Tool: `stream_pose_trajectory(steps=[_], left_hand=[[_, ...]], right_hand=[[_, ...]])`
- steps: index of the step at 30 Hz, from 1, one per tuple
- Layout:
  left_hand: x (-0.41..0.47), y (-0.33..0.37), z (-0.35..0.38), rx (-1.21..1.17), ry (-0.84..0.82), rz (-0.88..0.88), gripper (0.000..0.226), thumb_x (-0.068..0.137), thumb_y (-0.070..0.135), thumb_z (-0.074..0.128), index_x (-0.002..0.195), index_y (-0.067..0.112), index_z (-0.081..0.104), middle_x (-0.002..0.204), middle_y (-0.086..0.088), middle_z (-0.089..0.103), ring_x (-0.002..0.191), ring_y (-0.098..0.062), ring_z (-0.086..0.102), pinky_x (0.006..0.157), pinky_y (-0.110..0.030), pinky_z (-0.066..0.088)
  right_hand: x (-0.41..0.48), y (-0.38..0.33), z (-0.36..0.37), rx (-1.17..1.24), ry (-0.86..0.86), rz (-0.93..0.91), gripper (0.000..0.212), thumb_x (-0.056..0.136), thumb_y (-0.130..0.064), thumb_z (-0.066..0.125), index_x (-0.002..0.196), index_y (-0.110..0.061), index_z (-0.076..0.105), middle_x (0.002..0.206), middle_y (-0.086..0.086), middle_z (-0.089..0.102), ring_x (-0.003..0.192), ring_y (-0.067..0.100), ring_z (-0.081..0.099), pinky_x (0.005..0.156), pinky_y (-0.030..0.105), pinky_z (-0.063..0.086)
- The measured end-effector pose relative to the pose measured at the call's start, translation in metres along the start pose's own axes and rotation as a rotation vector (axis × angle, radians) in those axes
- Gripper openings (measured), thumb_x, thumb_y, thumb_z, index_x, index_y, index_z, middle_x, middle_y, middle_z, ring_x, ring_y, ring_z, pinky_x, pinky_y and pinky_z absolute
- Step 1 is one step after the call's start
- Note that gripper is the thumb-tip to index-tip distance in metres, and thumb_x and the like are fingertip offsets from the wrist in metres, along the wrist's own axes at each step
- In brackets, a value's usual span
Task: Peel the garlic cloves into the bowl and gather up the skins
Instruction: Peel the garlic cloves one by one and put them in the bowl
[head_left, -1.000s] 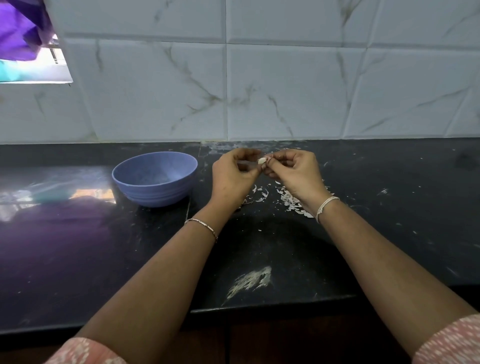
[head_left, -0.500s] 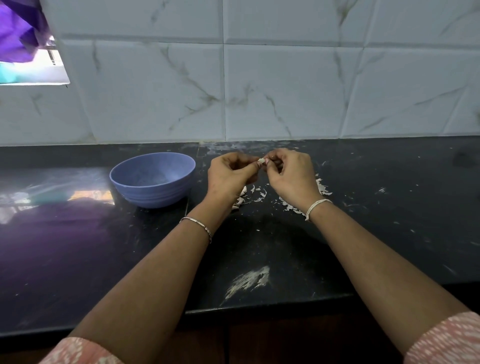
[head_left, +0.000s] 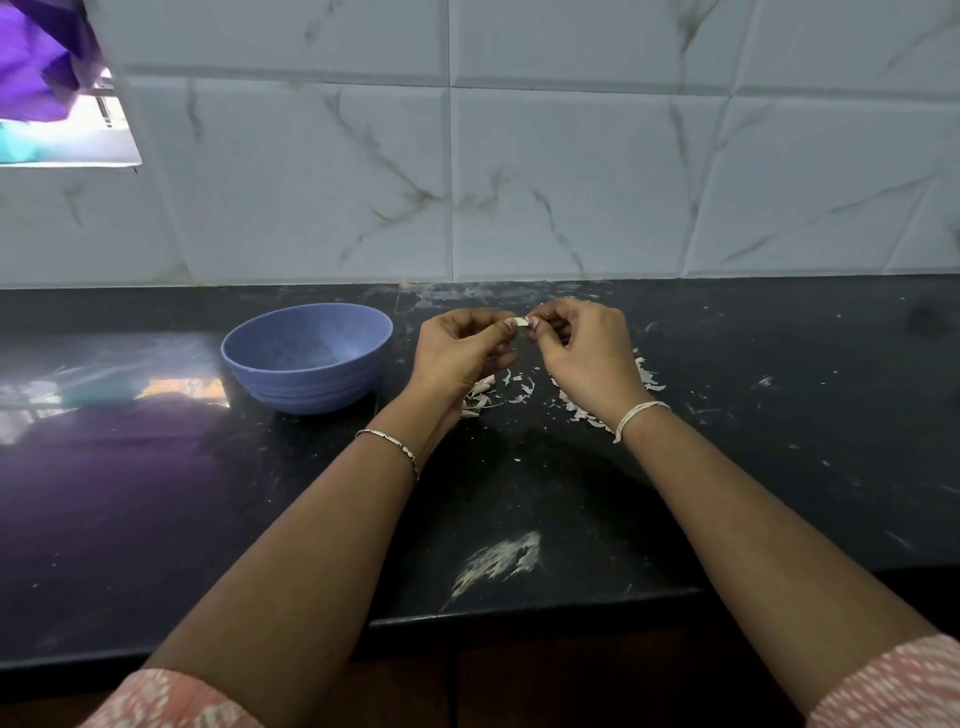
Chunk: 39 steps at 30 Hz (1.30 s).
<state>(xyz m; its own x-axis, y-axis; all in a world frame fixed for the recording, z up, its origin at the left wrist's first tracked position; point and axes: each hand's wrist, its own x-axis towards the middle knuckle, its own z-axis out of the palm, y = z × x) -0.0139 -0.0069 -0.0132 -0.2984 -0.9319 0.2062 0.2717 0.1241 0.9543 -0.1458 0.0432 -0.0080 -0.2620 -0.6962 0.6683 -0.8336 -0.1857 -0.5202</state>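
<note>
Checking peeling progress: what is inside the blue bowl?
The blue bowl shows only bare inner wall; no cloves are visible. Its near rim hides the bottom nearest the camera.

Dim, cool light. Daylight enters through window (head_left: 67, 130) at upper left; glare patch on glossy tabletop (head_left: 130, 395) below it. Soft arm shadows on tabletop. Tile lines (head_left: 696, 182) bow near edges. Focus mostly sharp.

Home kitchen: dark stone counter (head_left: 779, 467), marbled wall tiles (head_left: 571, 182), blue bowl (head_left: 311, 384).
</note>
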Motion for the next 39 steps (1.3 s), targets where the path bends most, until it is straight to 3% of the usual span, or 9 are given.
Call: stream_pose_trajectory(steps=[8, 16, 22, 26, 29, 32, 34, 36, 39], left_hand=[[0.001, -0.002, -0.001, -0.043, -0.016, -0.029, 0.003, 0.086, 0.000, 0.070, 0.088, 0.002, 0.068, 0.074, -0.012, 0.061, 0.060, -0.010, 0.057, 0.076, -0.032, 0.060], [-0.001, -0.002, -0.001, -0.049, -0.045, -0.053, 0.002, 0.087, 0.003, 0.069, 0.085, 0.003, 0.069, 0.075, -0.013, 0.060, 0.064, -0.013, 0.058, 0.080, -0.034, 0.059], [-0.002, -0.001, 0.000, -0.082, -0.081, -0.079, 0.001, 0.088, 0.002, 0.067, 0.088, 0.001, 0.068, 0.080, -0.011, 0.063, 0.072, -0.015, 0.060, 0.075, -0.029, 0.061], [-0.001, -0.001, 0.000, -0.100, -0.115, -0.088, 0.004, 0.088, 0.001, 0.066, 0.091, 0.001, 0.069, 0.081, -0.009, 0.067, 0.074, -0.014, 0.064, 0.077, -0.029, 0.060], [-0.002, -0.001, 0.000, -0.078, -0.124, -0.068, 0.007, 0.088, 0.000, 0.066, 0.094, 0.001, 0.070, 0.088, -0.013, 0.067, 0.079, -0.015, 0.064, 0.075, -0.027, 0.060], [-0.003, -0.002, 0.001, -0.018, -0.128, -0.037, 0.011, 0.086, -0.002, 0.069, 0.095, 0.001, 0.071, 0.095, -0.019, 0.066, 0.082, -0.018, 0.064, 0.076, -0.027, 0.060], [-0.003, -0.002, 0.002, 0.036, -0.116, -0.012, 0.011, 0.084, -0.002, 0.071, 0.093, 0.005, 0.072, 0.094, -0.019, 0.066, 0.080, -0.019, 0.063, 0.076, -0.027, 0.060], [-0.003, -0.003, 0.002, 0.090, -0.087, 0.013, 0.012, 0.083, -0.001, 0.073, 0.088, 0.009, 0.073, 0.091, -0.020, 0.067, 0.079, -0.022, 0.062, 0.080, -0.034, 0.058], [-0.002, -0.005, 0.003, 0.139, -0.032, 0.035, 0.012, 0.082, 0.000, 0.074, 0.084, 0.012, 0.074, 0.086, -0.019, 0.068, 0.076, -0.025, 0.061, 0.085, -0.047, 0.056]], right_hand=[[-0.002, -0.004, -0.004, 0.022, -0.015, 0.013, 0.010, 0.085, -0.018, 0.070, 0.092, -0.015, 0.077, 0.079, -0.004, 0.073, 0.070, 0.006, 0.066, 0.075, 0.026, 0.057], [-0.001, 0.001, -0.006, -0.022, -0.018, -0.037, 0.010, 0.087, -0.017, 0.068, 0.092, -0.014, 0.076, 0.079, -0.003, 0.073, 0.072, 0.012, 0.067, 0.076, 0.035, 0.058], [-0.001, 0.001, -0.009, -0.081, 0.006, -0.065, 0.010, 0.087, -0.018, 0.065, 0.090, -0.014, 0.074, 0.078, -0.001, 0.072, 0.071, 0.015, 0.066, 0.074, 0.037, 0.057], [0.005, 0.013, -0.019, -0.238, -0.003, -0.002, 0.020, 0.096, -0.017, 0.056, 0.109, -0.015, 0.072, 0.100, 0.003, 0.071, 0.092, 0.022, 0.065, 0.086, 0.039, 0.052], [0.005, 0.022, -0.027, -0.310, -0.101, 0.029, 0.024, 0.097, -0.015, 0.056, 0.115, -0.020, 0.071, 0.114, 0.003, 0.055, 0.104, 0.022, 0.056, 0.090, 0.037, 0.049], [0.004, 0.019, -0.030, -0.357, -0.107, 0.056, 0.004, 0.087, -0.019, 0.072, 0.088, -0.017, 0.076, 0.105, 0.001, 0.056, 0.098, 0.018, 0.056, 0.081, 0.027, 0.043], [0.004, 0.014, -0.031, -0.344, -0.099, 0.057, 0.012, 0.080, -0.014, 0.076, 0.074, -0.018, 0.067, 0.095, 0.001, 0.057, 0.090, 0.018, 0.057, 0.077, 0.027, 0.042], [0.003, 0.013, -0.029, -0.313, -0.100, 0.026, 0.020, 0.080, -0.006, 0.071, 0.071, -0.019, 0.058, 0.084, -0.002, 0.058, 0.084, 0.020, 0.059, 0.075, 0.030, 0.045], [0.001, 0.014, -0.026, -0.194, -0.129, -0.030, 0.021, 0.085, 0.002, 0.061, 0.087, -0.018, 0.068, 0.082, -0.007, 0.068, 0.082, 0.013, 0.065, 0.083, 0.033, 0.054]])
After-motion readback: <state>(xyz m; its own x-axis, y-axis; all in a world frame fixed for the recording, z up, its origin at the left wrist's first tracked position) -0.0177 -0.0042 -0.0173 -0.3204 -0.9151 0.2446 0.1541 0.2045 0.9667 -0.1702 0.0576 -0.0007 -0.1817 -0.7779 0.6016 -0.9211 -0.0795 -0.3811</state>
